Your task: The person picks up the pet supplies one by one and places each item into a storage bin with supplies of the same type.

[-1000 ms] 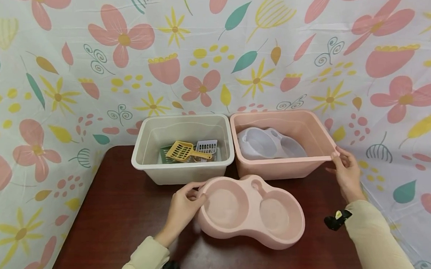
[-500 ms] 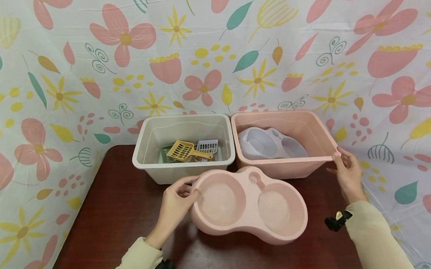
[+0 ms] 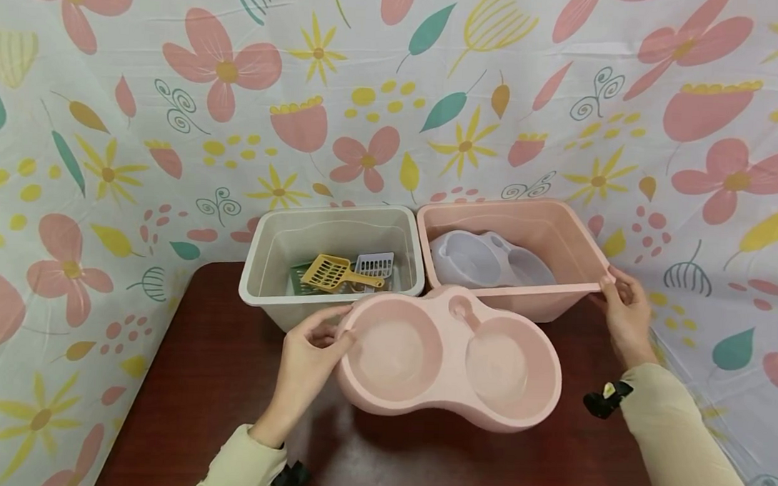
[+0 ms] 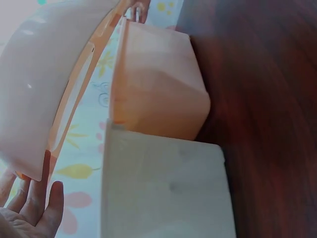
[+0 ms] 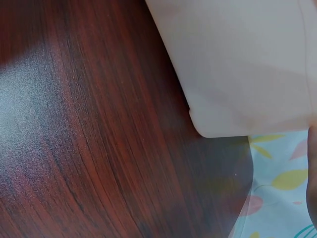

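My left hand grips the left rim of a pink double pet bowl, holding it raised over the table and tipped toward me. In the left wrist view the outside of the bowl slants up from the fingers. My right hand pinches the front right corner of a pink bin, its thumb over the rim. Inside that bin lies a pale lilac double bowl. The raised bowl overlaps the front of both bins in the head view.
Left of the pink bin stands an off-white bin with a yellow litter scoop, a pale scoop and a green piece inside. Both bins stand at the back of the dark red table, before a flowered cloth.
My left hand has lifted the pink double bowl, moving it slightly away from me and toward the bins. The right hand stays at the pink bin's corner.
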A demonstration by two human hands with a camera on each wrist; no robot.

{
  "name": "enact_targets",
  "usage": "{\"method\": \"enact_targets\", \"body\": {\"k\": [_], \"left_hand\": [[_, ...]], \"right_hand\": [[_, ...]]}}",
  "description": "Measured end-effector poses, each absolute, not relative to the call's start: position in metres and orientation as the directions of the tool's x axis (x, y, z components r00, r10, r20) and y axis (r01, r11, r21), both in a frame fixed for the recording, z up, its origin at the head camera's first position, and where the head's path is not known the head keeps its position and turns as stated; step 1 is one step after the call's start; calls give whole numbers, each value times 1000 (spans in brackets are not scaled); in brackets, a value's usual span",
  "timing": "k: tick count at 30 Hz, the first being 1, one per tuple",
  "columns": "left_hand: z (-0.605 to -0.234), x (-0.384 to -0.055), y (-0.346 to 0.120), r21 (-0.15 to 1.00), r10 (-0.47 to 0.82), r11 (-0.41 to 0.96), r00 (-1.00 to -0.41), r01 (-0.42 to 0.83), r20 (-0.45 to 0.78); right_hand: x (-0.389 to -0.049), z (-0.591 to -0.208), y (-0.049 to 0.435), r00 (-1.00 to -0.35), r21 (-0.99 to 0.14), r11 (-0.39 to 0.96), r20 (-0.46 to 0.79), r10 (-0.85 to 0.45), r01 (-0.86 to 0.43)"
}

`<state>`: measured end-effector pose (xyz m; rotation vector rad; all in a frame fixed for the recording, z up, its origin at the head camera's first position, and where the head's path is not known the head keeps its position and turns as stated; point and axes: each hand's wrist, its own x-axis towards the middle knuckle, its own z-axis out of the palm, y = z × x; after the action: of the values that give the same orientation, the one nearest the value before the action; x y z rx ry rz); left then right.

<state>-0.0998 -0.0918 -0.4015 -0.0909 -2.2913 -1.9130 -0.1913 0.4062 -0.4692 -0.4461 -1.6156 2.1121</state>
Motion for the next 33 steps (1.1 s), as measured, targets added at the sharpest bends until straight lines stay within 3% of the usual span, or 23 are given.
{"method": "enact_targets", "body": {"k": [12, 21, 33], "left_hand": [[-374, -105, -102, 953, -75, 185, -964, 240, 257], [-359, -117, -104, 939, -89, 175, -945, 296, 315], [-357, -134, -99, 948, -104, 123, -946, 295, 307]], "right_hand": [[-194, -475, 410, -842, -976, -161, 38, 539, -147], [-192, -476, 417, -883, -963, -180, 95, 459, -198], [-186, -465, 411, -903, -962, -163, 135, 408, -217]]}}
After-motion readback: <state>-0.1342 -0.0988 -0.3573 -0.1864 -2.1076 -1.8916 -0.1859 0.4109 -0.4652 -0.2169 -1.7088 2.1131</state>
